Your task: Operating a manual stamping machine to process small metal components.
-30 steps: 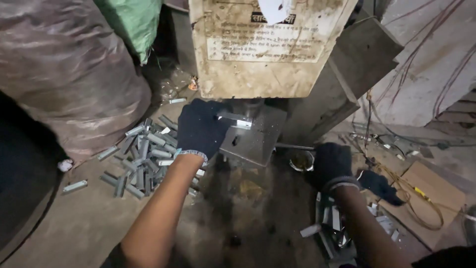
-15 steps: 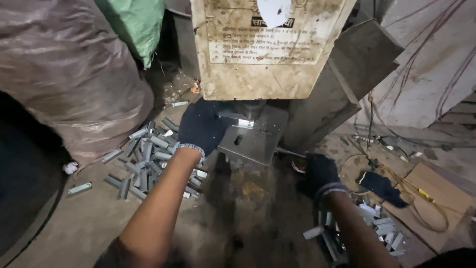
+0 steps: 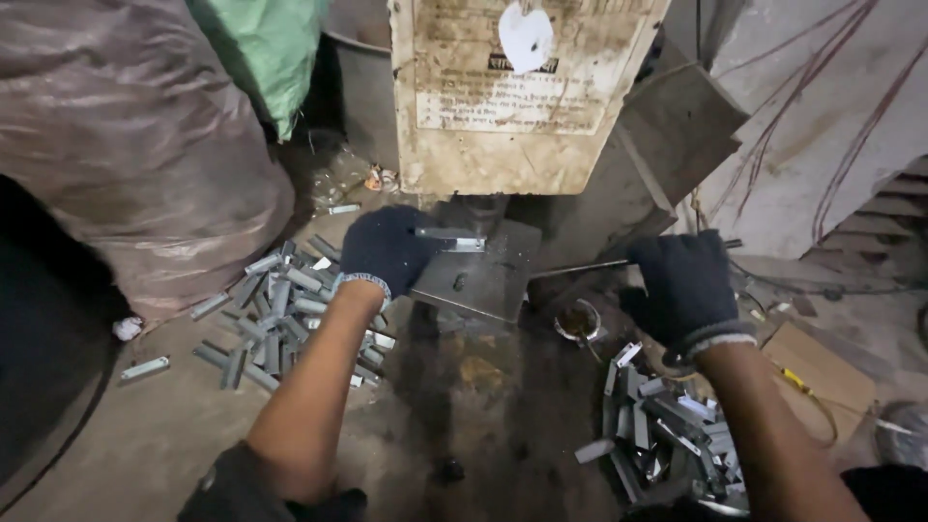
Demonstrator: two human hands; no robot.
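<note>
Left hand [image 3: 387, 253] grip pinches a metal strip [image 3: 450, 238] on the press plate [image 3: 483, 280]; right hand [image 3: 684, 285] grip is curled around a thin rod [image 3: 580, 268].

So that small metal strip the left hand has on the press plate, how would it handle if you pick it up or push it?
The metal strip looks thin and rigid, so likely stiff and light. Its flat shape suggests it would slide on the press plate, not roll.

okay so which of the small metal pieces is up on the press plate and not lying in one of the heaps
The one metal strip held at the left hand's fingertips, lying on the grey plate under the press. The rest lie in the left heap and right heap.
</note>
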